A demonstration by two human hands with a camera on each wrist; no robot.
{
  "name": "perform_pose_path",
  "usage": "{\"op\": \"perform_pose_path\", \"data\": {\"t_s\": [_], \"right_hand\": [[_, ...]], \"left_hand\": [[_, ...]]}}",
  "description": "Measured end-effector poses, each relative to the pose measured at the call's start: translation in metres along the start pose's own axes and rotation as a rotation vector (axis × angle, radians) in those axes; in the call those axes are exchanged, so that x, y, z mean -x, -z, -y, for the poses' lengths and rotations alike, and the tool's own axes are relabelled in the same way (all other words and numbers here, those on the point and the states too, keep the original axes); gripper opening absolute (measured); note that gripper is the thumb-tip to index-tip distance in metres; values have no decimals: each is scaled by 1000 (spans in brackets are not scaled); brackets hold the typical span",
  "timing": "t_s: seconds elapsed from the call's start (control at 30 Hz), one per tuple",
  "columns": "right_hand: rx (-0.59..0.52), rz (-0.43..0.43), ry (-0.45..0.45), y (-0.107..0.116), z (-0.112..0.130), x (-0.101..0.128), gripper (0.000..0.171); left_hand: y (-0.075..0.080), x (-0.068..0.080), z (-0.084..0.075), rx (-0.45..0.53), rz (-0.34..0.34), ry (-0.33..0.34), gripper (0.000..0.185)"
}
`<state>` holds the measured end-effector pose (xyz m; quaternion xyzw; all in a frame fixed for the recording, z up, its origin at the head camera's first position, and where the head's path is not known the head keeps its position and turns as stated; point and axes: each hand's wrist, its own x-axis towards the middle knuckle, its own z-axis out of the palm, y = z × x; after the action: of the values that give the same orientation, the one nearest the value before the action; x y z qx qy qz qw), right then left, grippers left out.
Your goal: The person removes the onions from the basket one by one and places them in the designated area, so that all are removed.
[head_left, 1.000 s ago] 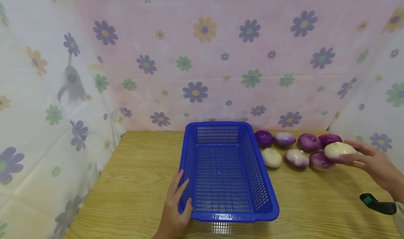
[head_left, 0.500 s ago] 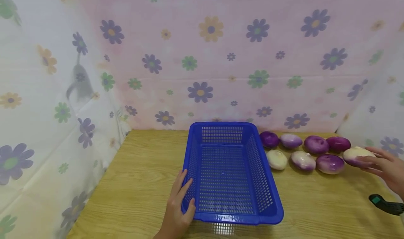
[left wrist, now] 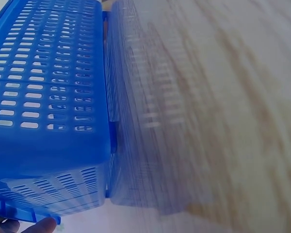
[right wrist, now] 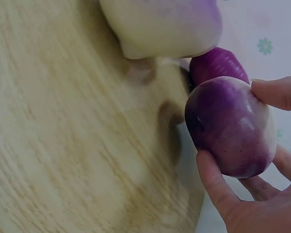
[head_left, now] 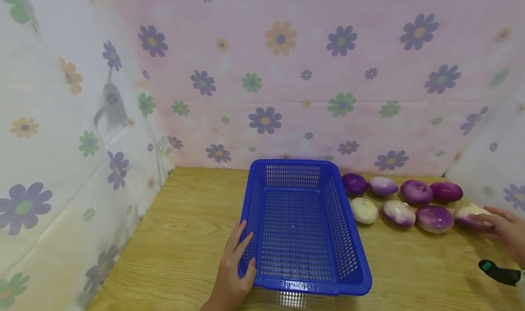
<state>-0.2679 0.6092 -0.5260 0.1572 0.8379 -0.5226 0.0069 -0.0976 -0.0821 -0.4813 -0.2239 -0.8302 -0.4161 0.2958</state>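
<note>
At the right end of the front row, my right hand (head_left: 502,231) holds a white-and-purple turnip (head_left: 473,218) between thumb and fingers. In the right wrist view the turnip (right wrist: 233,128) shows its purple side, thumb above and fingers below. Whether it bears on the table cannot be told. My left hand (head_left: 234,265) rests on the left rim of a blue perforated plastic basket (head_left: 305,287), fingers extended over the edge near its front corner. From the left wrist, the basket's outer wall (left wrist: 43,121) fills the left side, with fingertips (left wrist: 41,225) at the rim below.
Several turnips stand in two rows right of the basket, among them a purple turnip (head_left: 434,219) left of the held one and a reddish-purple turnip (head_left: 447,192) behind. A wooden table (head_left: 197,220) lies under everything. Flowered cloth (head_left: 229,87) encloses the back and sides.
My right hand has carried its turnip right and down, from over another turnip to beside it in the front row. The left hand stays on the basket. The head view has turned slightly left.
</note>
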Motion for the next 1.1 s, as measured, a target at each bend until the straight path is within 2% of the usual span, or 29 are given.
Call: {"op": "perform_pose_path", "data": {"t_s": [0.13, 0.3, 0.37, 0.53, 0.63, 0.8, 0.93, 1.0, 1.07, 1.1], "right_hand": [[47, -8, -14, -11, 3, 4, 82], [19, -66, -85, -17, 19, 14, 79], [44, -43, -101, -16, 20, 14, 80], [159, -27, -98, -18, 5, 8, 90], [171, -66, -109, -18, -3, 5, 92], [164, -77, -130, -18, -1, 5, 93], [156, -93, -106, -18, 7, 12, 96], [186, -89, -66, -19, 18, 20, 97], [203, -68, -65, -20, 34, 32, 95], [218, -72, -39, -17, 31, 30, 93]], "left_hand": [[1, 2, 0, -1, -5, -9, 56], [-2, 2, 0, 1, 0, -18, 57], [-3, 3, 0, 2, 0, -15, 57], [0, 3, 0, -8, 7, 13, 58], [1, 3, -1, -15, 23, 28, 57], [1, 1, -1, -10, 24, 26, 55], [1, 1, -1, -12, 25, 27, 55], [1, 0, 0, -19, 28, 29, 55], [1, 0, 0, -38, 34, 27, 56], [2, -1, 0, -52, 37, 23, 57]]}}
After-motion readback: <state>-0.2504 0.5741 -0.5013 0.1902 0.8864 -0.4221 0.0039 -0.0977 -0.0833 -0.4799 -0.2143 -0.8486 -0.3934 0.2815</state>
